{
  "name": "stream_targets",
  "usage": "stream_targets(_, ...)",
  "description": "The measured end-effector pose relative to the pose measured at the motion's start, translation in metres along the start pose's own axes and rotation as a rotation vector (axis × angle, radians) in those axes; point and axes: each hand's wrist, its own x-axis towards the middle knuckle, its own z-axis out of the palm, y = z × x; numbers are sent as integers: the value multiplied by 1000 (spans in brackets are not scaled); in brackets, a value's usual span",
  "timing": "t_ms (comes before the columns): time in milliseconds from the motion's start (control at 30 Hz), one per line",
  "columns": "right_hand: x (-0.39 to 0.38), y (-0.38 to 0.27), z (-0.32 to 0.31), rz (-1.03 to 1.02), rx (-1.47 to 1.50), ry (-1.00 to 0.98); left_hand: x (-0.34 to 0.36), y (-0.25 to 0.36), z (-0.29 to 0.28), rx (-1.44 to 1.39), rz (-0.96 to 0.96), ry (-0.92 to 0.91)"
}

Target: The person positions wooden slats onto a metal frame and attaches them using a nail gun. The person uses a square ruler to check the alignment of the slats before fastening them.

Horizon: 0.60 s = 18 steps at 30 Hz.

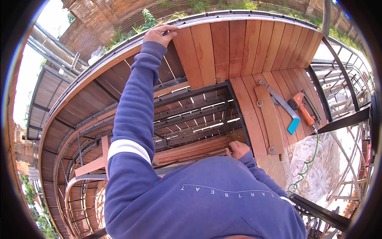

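My left hand (pixel 161 35), arm stretched out, is at the top edge of an upright panel of reddish-brown planks (pixel 203 51). Its thumb and fingers close on the upper corner of the leftmost plank (pixel 187 46). Close to my body, my right hand (pixel 239 149) is curled at the end of a stack of loose wooden planks (pixel 195 148). Its thumb lies against a plank there; part of the grip is hidden. Between the hands, a dark metal frame (pixel 191 95) stands open, with slats and gaps of light below.
On the plank seat (pixel 250 115) at right lie a loose board (pixel 269 121) with two round pieces on it, a metal bar with a teal end (pixel 293 125) and an orange nail gun (pixel 304 109). A green coiled hose (pixel 308 163) hangs from the gun. Curved dark framing (pixel 59 131) runs along the left.
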Motion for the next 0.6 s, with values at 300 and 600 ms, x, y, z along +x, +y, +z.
stream_targets(300, -1, 4, 5, -2, -12, 7, 7, -13, 2, -78, -24, -34)
stream_targets(600, 0, 4, 3, 8, -5, -10, 7, -9, 2, -77, -72, -56)
